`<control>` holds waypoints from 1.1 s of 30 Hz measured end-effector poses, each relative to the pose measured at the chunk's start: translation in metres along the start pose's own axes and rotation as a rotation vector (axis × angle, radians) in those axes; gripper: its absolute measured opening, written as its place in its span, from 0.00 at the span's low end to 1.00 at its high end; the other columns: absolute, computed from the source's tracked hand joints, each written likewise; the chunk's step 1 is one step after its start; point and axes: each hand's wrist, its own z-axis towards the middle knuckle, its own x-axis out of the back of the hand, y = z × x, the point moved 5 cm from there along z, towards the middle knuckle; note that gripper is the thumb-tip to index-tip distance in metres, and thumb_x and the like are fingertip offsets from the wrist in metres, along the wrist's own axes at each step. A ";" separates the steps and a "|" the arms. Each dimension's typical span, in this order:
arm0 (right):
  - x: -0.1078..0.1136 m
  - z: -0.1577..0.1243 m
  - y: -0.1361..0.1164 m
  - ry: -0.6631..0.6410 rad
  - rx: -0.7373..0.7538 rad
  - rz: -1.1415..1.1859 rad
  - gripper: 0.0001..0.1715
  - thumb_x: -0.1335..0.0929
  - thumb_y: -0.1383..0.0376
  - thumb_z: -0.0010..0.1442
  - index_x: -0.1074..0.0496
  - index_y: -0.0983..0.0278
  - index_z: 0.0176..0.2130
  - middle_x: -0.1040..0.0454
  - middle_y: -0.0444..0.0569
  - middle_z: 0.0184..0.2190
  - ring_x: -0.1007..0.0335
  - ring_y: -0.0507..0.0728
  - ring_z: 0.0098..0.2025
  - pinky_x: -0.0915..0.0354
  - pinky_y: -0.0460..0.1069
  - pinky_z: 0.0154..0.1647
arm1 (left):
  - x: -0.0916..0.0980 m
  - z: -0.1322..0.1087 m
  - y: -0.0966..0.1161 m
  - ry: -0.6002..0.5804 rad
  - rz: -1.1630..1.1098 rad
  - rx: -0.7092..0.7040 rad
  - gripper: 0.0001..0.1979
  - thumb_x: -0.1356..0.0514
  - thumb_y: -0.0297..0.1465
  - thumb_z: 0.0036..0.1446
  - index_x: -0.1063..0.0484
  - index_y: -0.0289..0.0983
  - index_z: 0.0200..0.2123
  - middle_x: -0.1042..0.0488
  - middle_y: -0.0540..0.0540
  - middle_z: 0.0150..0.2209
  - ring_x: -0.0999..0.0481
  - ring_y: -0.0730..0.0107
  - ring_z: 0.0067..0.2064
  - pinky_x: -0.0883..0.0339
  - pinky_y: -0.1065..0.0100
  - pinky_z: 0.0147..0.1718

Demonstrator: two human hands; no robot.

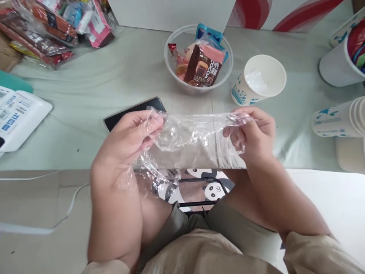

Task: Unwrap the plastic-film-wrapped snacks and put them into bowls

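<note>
A thin clear plastic bag (188, 139) is stretched between my two hands above the table's front edge. My left hand (128, 137) pinches its left side, and loose crumpled film hangs below the wrist. With thumb and fingers closed, my right hand (253, 131) grips the upper right corner. Just behind my left hand lies a dark phone (135, 110), partly covered by the hand. A clear plastic bowl (170, 68) of wrapped snacks, a brown cocoa packet (203, 68) among them, stands beyond the bag. Past my right hand is a paper cup (245, 85) with a bit of clear plastic inside.
Packaged snacks (48, 30) are heaped at the back left. A white box (25, 118) with blue print sits at the left edge. On the right are stacked paper cups (336, 120) and a filled white container (332, 64). A white and red panel (171, 13) borders the back.
</note>
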 end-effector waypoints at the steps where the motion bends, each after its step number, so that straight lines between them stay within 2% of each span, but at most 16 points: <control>1: 0.007 0.004 0.003 -0.001 -0.050 0.027 0.17 0.27 0.46 0.63 0.24 0.55 0.42 0.46 0.33 0.13 0.47 0.50 0.13 0.30 0.53 0.25 | 0.003 0.000 -0.001 0.027 0.056 -0.025 0.16 0.33 0.27 0.61 0.27 0.34 0.20 0.38 0.53 0.17 0.43 0.84 0.16 0.55 0.81 0.12; 5: 0.037 0.019 0.021 0.020 -0.142 0.054 0.22 0.27 0.52 0.61 0.29 0.51 0.53 0.51 0.32 0.15 0.46 0.52 0.15 0.33 0.53 0.27 | 0.009 0.005 -0.007 0.107 0.148 -0.035 0.17 0.34 0.23 0.60 0.27 0.32 0.19 0.39 0.53 0.14 0.46 0.85 0.14 0.61 0.80 0.11; 9: 0.060 0.027 0.034 0.130 -0.087 0.043 0.18 0.28 0.58 0.57 0.27 0.53 0.48 0.50 0.32 0.13 0.53 0.50 0.13 0.35 0.53 0.24 | 0.011 0.015 -0.002 0.272 -0.017 -0.143 0.22 0.43 0.15 0.63 0.28 0.34 0.18 0.43 0.55 0.11 0.48 0.84 0.12 0.63 0.80 0.11; 11: 0.065 0.026 0.035 0.183 -0.071 -0.049 0.19 0.28 0.62 0.53 0.25 0.55 0.47 0.47 0.33 0.11 0.50 0.52 0.12 0.42 0.52 0.19 | 0.011 0.017 0.001 0.333 -0.098 -0.214 0.23 0.46 0.14 0.64 0.30 0.35 0.18 0.43 0.55 0.12 0.48 0.85 0.13 0.63 0.81 0.11; 13: 0.064 0.022 0.033 0.164 -0.057 -0.240 0.20 0.30 0.66 0.52 0.23 0.57 0.47 0.41 0.37 0.12 0.44 0.54 0.13 0.44 0.51 0.18 | 0.010 0.019 0.002 0.349 -0.134 -0.219 0.23 0.46 0.16 0.66 0.32 0.35 0.17 0.43 0.55 0.12 0.49 0.86 0.12 0.64 0.81 0.10; 14: 0.063 0.020 0.029 0.142 -0.021 -0.361 0.21 0.31 0.67 0.52 0.22 0.58 0.47 0.34 0.40 0.15 0.37 0.55 0.16 0.40 0.51 0.20 | 0.010 0.020 0.001 0.353 -0.139 -0.203 0.24 0.46 0.18 0.67 0.33 0.35 0.17 0.43 0.55 0.11 0.50 0.85 0.11 0.66 0.80 0.09; 16: 0.062 0.015 0.015 0.137 0.148 -0.591 0.20 0.32 0.67 0.54 0.21 0.58 0.46 0.21 0.48 0.28 0.25 0.60 0.30 0.31 0.55 0.29 | 0.009 0.021 -0.001 0.339 -0.117 -0.152 0.25 0.47 0.19 0.68 0.33 0.36 0.17 0.44 0.56 0.10 0.53 0.85 0.09 0.67 0.79 0.08; 19: 0.059 0.003 -0.012 0.185 0.540 -0.653 0.17 0.32 0.61 0.58 0.21 0.57 0.47 0.20 0.54 0.45 0.23 0.66 0.50 0.26 0.63 0.47 | 0.003 0.021 -0.005 0.226 -0.001 -0.075 0.25 0.47 0.17 0.66 0.32 0.35 0.16 0.43 0.56 0.09 0.51 0.84 0.09 0.63 0.81 0.08; 20: 0.055 0.000 -0.018 0.139 0.627 -0.606 0.18 0.31 0.58 0.61 0.21 0.56 0.50 0.21 0.55 0.47 0.24 0.67 0.53 0.27 0.65 0.53 | 0.001 0.020 -0.006 0.183 0.049 -0.045 0.25 0.47 0.16 0.65 0.32 0.35 0.16 0.43 0.55 0.09 0.50 0.84 0.09 0.62 0.81 0.09; 22: 0.039 -0.005 -0.021 -0.076 0.664 -0.538 0.27 0.29 0.51 0.62 0.25 0.56 0.57 0.23 0.57 0.56 0.27 0.70 0.61 0.32 0.68 0.64 | -0.005 0.019 -0.011 0.127 0.144 0.015 0.25 0.47 0.15 0.65 0.33 0.35 0.16 0.43 0.55 0.09 0.49 0.84 0.09 0.60 0.82 0.10; 24: 0.018 -0.009 -0.013 -0.345 0.549 -0.553 0.39 0.25 0.48 0.59 0.30 0.55 0.65 0.29 0.58 0.66 0.32 0.73 0.68 0.34 0.69 0.69 | -0.011 0.018 -0.016 0.103 0.213 0.084 0.26 0.49 0.15 0.66 0.33 0.35 0.16 0.43 0.55 0.09 0.50 0.85 0.10 0.61 0.82 0.11; 26: -0.002 -0.013 0.001 -0.537 0.382 -0.604 0.45 0.24 0.49 0.58 0.34 0.54 0.69 0.33 0.58 0.70 0.29 0.73 0.66 0.29 0.66 0.63 | -0.017 0.018 -0.020 0.085 0.246 0.109 0.26 0.49 0.15 0.66 0.33 0.34 0.16 0.44 0.55 0.10 0.50 0.85 0.11 0.62 0.83 0.13; 28: -0.014 -0.016 0.016 -0.629 0.246 -0.653 0.44 0.26 0.55 0.61 0.37 0.54 0.71 0.24 0.56 0.63 0.21 0.66 0.51 0.24 0.60 0.48 | -0.020 0.017 -0.022 0.042 0.283 0.085 0.25 0.48 0.15 0.65 0.32 0.34 0.16 0.45 0.55 0.11 0.50 0.85 0.12 0.63 0.82 0.15; 30: -0.017 -0.015 0.025 -0.649 0.178 -0.707 0.36 0.31 0.61 0.64 0.33 0.58 0.69 0.16 0.51 0.44 0.23 0.58 0.34 0.29 0.53 0.37 | -0.020 0.016 -0.021 -0.004 0.363 0.045 0.23 0.46 0.16 0.64 0.32 0.34 0.17 0.44 0.56 0.11 0.50 0.85 0.13 0.64 0.80 0.15; 32: -0.015 -0.012 0.026 -0.638 0.181 -0.722 0.26 0.34 0.61 0.67 0.25 0.63 0.61 0.20 0.45 0.27 0.30 0.53 0.26 0.34 0.50 0.33 | -0.016 0.014 -0.019 -0.010 0.485 0.027 0.21 0.43 0.16 0.63 0.32 0.35 0.17 0.42 0.55 0.11 0.48 0.83 0.13 0.63 0.78 0.15; 33: -0.012 -0.011 0.024 -0.637 0.194 -0.710 0.23 0.35 0.60 0.68 0.22 0.65 0.57 0.24 0.44 0.23 0.32 0.52 0.24 0.35 0.49 0.32 | -0.012 0.013 -0.016 0.007 0.542 0.013 0.21 0.41 0.16 0.63 0.32 0.35 0.18 0.40 0.56 0.11 0.48 0.83 0.14 0.62 0.78 0.15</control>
